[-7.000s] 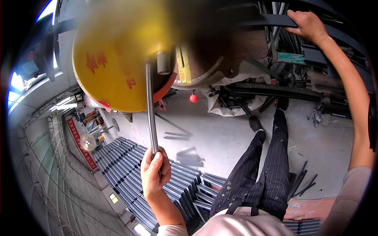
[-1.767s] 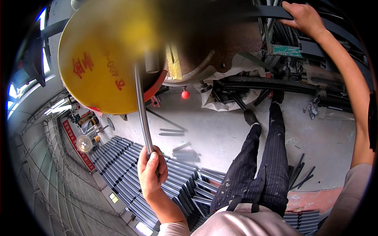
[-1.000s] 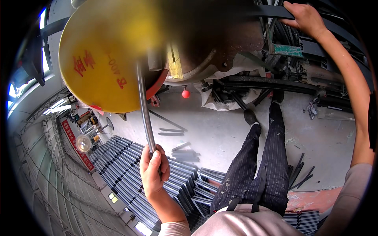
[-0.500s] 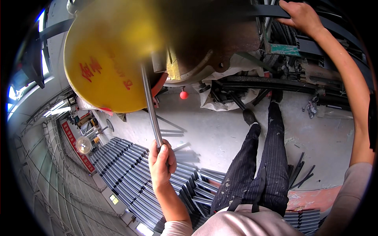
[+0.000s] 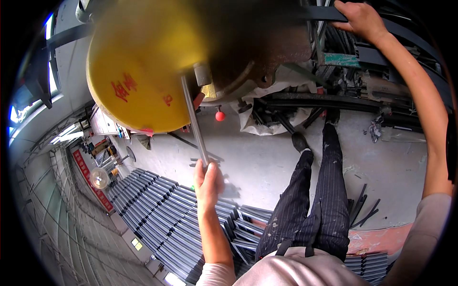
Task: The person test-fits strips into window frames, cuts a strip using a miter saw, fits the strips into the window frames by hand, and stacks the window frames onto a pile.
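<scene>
My left hand (image 5: 208,183) is wrapped round the lower end of a long metal lever (image 5: 194,119). The lever runs up to a machine with a large round yellow guard (image 5: 143,107), like that of a cut-off saw. Red marks are painted on the guard, and its upper part is blurred. At the upper right, my right hand (image 5: 365,21) grips a flat dark metal bar (image 5: 322,13). Leftward, this bar fades into the dark blur beside the guard, so where it meets the machine is hidden.
A red ball knob (image 5: 220,116) hangs below the machine. Stacked grey metal tubes (image 5: 162,209) fill the lower left. Dark offcuts (image 5: 365,209) lie on the floor by my legs. A white sack (image 5: 260,125) and long black bars (image 5: 334,101) lie beyond my feet.
My left hand and the lever have moved up and to the right. The yellow guard has shifted slightly right and up. My right hand stays on the bar, almost unmoved.
</scene>
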{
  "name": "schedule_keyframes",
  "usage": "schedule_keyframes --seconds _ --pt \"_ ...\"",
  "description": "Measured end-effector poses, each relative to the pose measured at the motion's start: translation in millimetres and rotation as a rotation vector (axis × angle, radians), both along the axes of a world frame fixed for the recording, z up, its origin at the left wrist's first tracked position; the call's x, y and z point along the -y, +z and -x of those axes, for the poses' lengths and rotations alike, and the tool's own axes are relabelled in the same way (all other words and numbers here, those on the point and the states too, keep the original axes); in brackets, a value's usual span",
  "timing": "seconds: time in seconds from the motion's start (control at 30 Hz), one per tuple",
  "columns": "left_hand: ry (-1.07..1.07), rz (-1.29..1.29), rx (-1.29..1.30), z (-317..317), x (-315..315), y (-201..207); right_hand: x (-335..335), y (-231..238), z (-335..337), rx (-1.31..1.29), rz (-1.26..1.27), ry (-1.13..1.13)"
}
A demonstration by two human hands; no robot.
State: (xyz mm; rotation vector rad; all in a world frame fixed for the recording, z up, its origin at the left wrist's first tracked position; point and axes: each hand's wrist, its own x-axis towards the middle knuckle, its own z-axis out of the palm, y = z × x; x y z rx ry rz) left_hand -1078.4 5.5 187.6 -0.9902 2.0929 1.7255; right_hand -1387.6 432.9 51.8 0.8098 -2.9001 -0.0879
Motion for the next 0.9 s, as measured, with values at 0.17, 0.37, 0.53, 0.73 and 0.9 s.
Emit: schedule_keyframes --seconds 0.17,0.37,0.53,0.73,0.9 --pt "0.021 0.085 0.062 12 -13 71 1 3 -3 0.004 -0.021 -0.003" --pt "0.023 0.068 0.021 37 -16 160 -8 -16 1 -0.038 0.186 0.053" --pt "-0.005 0.077 0.029 42 -18 169 -8 -15 -1 -0.063 0.202 0.047" --pt "0.007 0.055 0.04 29 -18 134 -5 -10 0 -0.059 0.233 0.076" --pt "0.02 0.017 0.033 24 -17 114 -4 -1 -3 -0.058 0.064 0.014"
